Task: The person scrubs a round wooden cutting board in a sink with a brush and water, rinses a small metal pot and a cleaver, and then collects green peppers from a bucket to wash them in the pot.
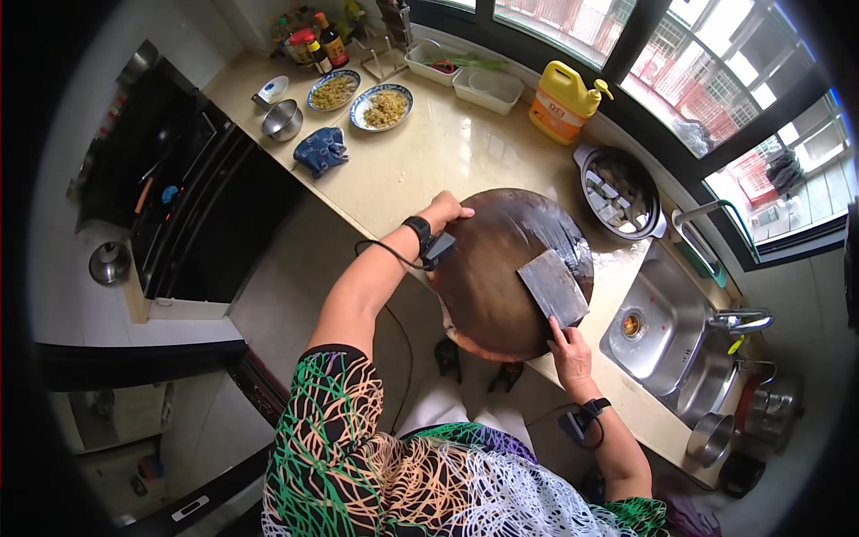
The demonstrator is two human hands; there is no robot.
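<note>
A round wooden chopping board (496, 268) lies before me, its near side reaching past the front edge of the countertop. My left hand (451, 209) rests at the board's upper left rim, its fingers over the edge. On the board's right part is a cleaver (553, 288) with a broad grey blade. My right hand (570, 349) is at the cleaver's near end, the index finger extended along the blade; the handle is hidden by the hand. The board's far right surface looks wet.
A pot with pale chunks (614, 194) stands beyond the board, beside the steel sink (661, 315). Farther back are a yellow detergent jug (564, 101), white bins (488, 90), two plates of food (381, 107), a saucepan (282, 121) and a blue cloth (321, 151).
</note>
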